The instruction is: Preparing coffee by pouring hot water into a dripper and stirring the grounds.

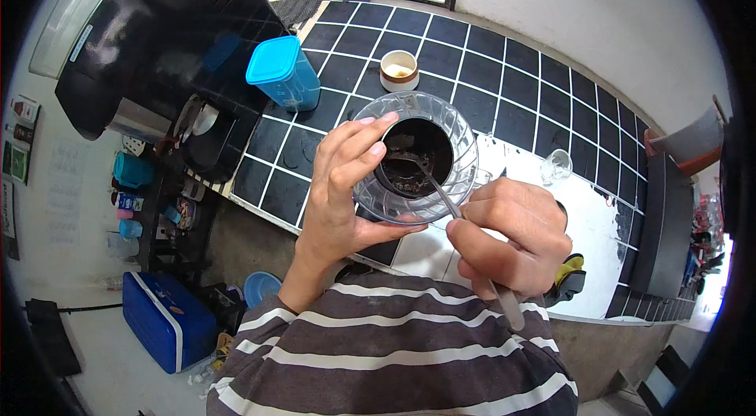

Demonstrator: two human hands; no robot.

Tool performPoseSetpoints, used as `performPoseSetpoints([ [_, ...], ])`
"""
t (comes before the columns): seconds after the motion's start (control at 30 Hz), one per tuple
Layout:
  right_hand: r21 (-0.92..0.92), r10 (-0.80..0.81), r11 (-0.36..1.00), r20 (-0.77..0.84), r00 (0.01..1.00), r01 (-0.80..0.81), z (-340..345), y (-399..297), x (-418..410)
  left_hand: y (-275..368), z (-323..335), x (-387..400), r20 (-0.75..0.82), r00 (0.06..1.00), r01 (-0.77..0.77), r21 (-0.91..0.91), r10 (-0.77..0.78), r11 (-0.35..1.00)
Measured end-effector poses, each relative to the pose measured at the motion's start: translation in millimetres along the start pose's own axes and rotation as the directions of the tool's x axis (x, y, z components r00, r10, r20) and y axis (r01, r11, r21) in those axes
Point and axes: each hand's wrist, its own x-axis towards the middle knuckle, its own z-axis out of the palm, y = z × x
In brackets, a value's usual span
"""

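Note:
My left hand [342,191] grips a clear ribbed vessel [463,138], its fingertips over the rim of a dark round cup [446,150] that sits within the clear ribs. Dark, wet-looking matter [413,179] lies at the cup's bottom. In my right hand [514,233] is a metal spoon [440,188], held by its handle, with the bowl end down inside the cup. The handle's flat tip sticks out below my right fist. Beyond the vessel, a small white and brown ceramic cup [399,70] holds white and brownish contents.
A blue-lidded plastic container [286,76] stands at the left on the black tiled counter [478,55]. To the right are an upright clear glass [556,168] and a yellow and grey cloth item [568,281]. A blue cooler box [168,321] sits on the floor at lower left.

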Motion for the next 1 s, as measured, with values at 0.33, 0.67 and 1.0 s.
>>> performPoseSetpoints([
  [0.33,0.096,-0.028,0.994,-0.204,0.979,0.048,-13,4,-7,1,-1,1,0.0,1.0,0.001,0.012,-0.001,1.0],
  [0.67,0.079,0.007,0.997,-0.193,0.981,0.008,-6,0,-8,3,0,-1,-0.02,1.0,0.018,0.031,-0.017,0.999],
  [1.0,-0.019,0.117,0.993,-0.05,0.992,-0.118,-4,-1,-1,3,-1,3,-0.005,1.0,-0.015,0.008,0.015,1.0],
])
